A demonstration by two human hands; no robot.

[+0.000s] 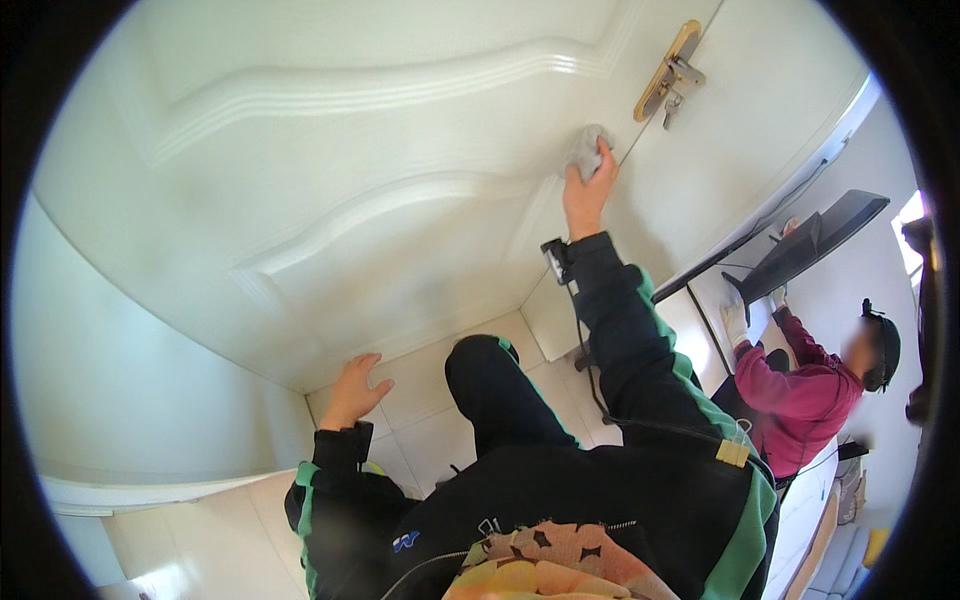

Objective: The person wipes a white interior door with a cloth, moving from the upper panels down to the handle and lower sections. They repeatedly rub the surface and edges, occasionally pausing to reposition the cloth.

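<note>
My right hand (590, 187) holds a light grey cloth (586, 150) against the face of a white panelled door (360, 142), near its edge. Up and to the right of that hand is a brass-coloured lock plate (661, 71) with a lever handle, and keys (671, 110) hang from its cylinder. Low on the left, my left hand (355, 391) is empty with its fingers apart, close to the bottom of the door in the picture; whether it touches the door I cannot tell.
At the right, a person in a dark red top (795, 390) and gloves reaches to a black monitor (814, 244) on a desk. A cable runs along my right sleeve. Pale floor tiles (427, 375) show around my bent knee, and a white wall (150, 360) curves along the left.
</note>
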